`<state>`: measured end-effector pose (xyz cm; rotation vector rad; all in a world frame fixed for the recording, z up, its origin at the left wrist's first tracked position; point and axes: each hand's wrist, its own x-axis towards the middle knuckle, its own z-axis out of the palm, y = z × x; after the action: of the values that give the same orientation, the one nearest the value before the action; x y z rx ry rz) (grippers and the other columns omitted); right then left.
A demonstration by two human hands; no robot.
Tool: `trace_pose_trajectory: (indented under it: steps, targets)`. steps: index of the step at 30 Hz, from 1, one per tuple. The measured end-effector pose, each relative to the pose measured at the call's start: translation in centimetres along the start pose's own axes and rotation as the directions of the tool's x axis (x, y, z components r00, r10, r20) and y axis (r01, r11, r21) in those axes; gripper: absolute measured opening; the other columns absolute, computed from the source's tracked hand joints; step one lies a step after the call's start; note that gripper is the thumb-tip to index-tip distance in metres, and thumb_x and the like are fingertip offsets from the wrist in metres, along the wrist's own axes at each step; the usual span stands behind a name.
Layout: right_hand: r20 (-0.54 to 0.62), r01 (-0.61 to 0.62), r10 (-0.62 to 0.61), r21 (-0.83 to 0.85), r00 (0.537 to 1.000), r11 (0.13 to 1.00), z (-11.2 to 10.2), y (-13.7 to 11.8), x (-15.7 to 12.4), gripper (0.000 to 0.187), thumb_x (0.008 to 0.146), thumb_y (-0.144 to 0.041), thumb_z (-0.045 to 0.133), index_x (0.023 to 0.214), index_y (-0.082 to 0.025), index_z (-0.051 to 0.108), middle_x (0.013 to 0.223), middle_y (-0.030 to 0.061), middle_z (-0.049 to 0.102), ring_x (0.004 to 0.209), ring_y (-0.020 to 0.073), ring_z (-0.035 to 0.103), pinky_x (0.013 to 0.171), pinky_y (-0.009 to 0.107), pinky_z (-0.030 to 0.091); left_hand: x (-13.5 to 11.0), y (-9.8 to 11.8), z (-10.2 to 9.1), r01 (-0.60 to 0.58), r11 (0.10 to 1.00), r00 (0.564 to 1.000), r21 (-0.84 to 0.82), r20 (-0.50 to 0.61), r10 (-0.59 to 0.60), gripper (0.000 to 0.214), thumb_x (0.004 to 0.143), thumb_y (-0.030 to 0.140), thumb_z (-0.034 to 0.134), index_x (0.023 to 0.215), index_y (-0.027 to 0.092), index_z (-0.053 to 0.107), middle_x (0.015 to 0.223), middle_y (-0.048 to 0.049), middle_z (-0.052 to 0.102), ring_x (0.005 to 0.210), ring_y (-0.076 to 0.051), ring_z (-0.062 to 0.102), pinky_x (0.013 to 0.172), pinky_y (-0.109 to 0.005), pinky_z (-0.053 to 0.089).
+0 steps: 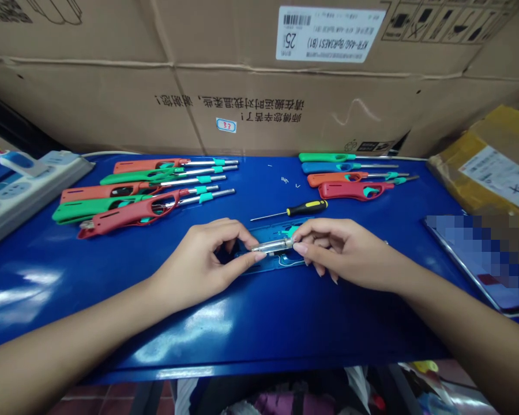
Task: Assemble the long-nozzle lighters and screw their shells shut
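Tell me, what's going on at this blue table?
A person holds a clear tube-like part over an open blue casing, the left hand pinching one end and the right hand the other. A screwdriver lies just beyond the casing, with long-nosed lighters laid out in groups to the left and right.

Blue table, glossy, glare patches at 6 and 9 o'clock. At 10: five long-nosed lighters, reddish and green alternating, barrels toward 3. At 9-10: white power strip. Just off 12: tiny white bits; nearer, black-yellow screwdriver, tip toward 8-9. Dead centre: blue lighter shell, partly hidden. At 1-2: four lighters, green, blue, orange, red, far to near. At 2-3: taped parcel. At 3: flat screen device, display blurred.
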<state>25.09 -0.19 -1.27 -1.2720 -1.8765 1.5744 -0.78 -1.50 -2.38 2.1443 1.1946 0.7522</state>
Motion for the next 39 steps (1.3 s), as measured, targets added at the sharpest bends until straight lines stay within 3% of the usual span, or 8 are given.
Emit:
trace_pose_trajectory:
  steps: [7, 13, 17, 22, 26, 32, 39]
  targets:
    - [-0.026, -0.003, 0.003, 0.0, 1.0, 1.0, 0.0, -0.06, 0.02, 0.019, 0.096, -0.038, 0.06, 0.1, -0.02, 0.065, 0.071, -0.0032, 0.056, 0.055, 0.0087, 0.057, 0.04, 0.016, 0.046, 0.02, 0.03, 0.02, -0.035, 0.999, 0.999, -0.004, 0.018, 0.035, 0.014, 0.09, 0.032, 0.072, 0.09, 0.018, 0.072, 0.083, 0.0004, 0.069, 0.069, -0.011, 0.055, 0.065, -0.025, 0.043]
    - [-0.027, 0.051, -0.052, -0.054, 0.998, 0.997, -0.12, 0.0, -0.07, 0.023, 0.098, -0.038, 0.057, 0.099, -0.019, 0.069, 0.071, -0.0021, 0.057, 0.055, 0.0077, 0.056, 0.042, 0.016, 0.046, 0.08, -0.18, 0.03, 0.003, 1.0, 1.0, -0.011, 0.007, -0.003, 0.016, 0.091, 0.034, 0.07, 0.093, 0.019, 0.072, 0.085, 0.0008, 0.07, 0.069, -0.011, 0.055, 0.065, -0.025, 0.044]
    - [-0.031, 0.026, -0.026, -0.02, 0.999, 0.999, -0.27, 0.08, -0.26, 0.017, 0.095, -0.034, 0.061, 0.103, -0.02, 0.065, 0.075, -0.002, 0.058, 0.058, 0.0087, 0.057, 0.042, 0.017, 0.047, 0.32, -0.16, -0.13, 0.037, 0.999, 0.999, -0.025, -0.014, -0.037, 0.016, 0.093, 0.035, 0.069, 0.094, 0.02, 0.072, 0.085, 0.002, 0.07, 0.069, -0.01, 0.056, 0.065, -0.024, 0.044]
    - [0.001, -0.015, 0.015, 0.077, 1.0, 0.997, -0.27, -0.31, -0.62, 0.01, 0.09, -0.023, 0.065, 0.096, -0.021, 0.057, 0.08, -0.0006, 0.064, 0.074, 0.0136, 0.069, 0.057, 0.023, 0.06, 0.4, -0.14, -0.45, 0.013, 1.0, 0.999, -0.011, -0.033, -0.013, 0.016, 0.094, 0.034, 0.066, 0.094, 0.02, 0.072, 0.089, 0.0016, 0.071, 0.073, -0.01, 0.059, 0.066, -0.023, 0.045]
    - [-0.011, -0.019, 0.02, 0.08, 1.0, 0.997, -0.21, -0.49, -0.42, 0.008, 0.091, -0.026, 0.064, 0.091, -0.018, 0.061, 0.078, 0.0027, 0.07, 0.072, 0.015, 0.072, 0.061, 0.024, 0.061, 0.28, -0.27, -0.5, 0.004, 1.0, 1.0, -0.025, -0.013, -0.005, 0.016, 0.094, 0.034, 0.066, 0.094, 0.019, 0.072, 0.089, 0.0005, 0.071, 0.072, -0.01, 0.061, 0.064, -0.022, 0.047]
    - [-0.082, 0.036, -0.047, -0.123, 0.996, 0.992, -0.4, -0.16, -0.35, 0.02, 0.095, -0.033, 0.061, 0.087, -0.017, 0.071, 0.069, -0.0004, 0.064, 0.052, 0.0085, 0.058, 0.045, 0.02, 0.048, 0.25, -0.12, -0.34, 0.024, 0.997, 1.0, -0.077, 0.021, -0.022, 0.015, 0.092, 0.032, 0.069, 0.093, 0.017, 0.073, 0.077, 0.0017, 0.067, 0.057, -0.006, 0.057, 0.051, -0.016, 0.045]
    - [-0.085, 0.202, -0.238, -0.311, 0.967, 0.929, -0.29, 0.41, -0.27, 0.018, 0.096, -0.03, 0.062, 0.089, -0.019, 0.074, 0.072, -0.0015, 0.066, 0.057, 0.0078, 0.057, 0.051, 0.022, 0.043, 0.16, -0.23, -0.1, 0.028, 0.992, 0.999, -0.119, 0.043, -0.022, 0.012, 0.09, 0.026, 0.069, 0.092, 0.015, 0.074, 0.075, 0.0004, 0.066, 0.056, -0.007, 0.059, 0.049, -0.015, 0.047]
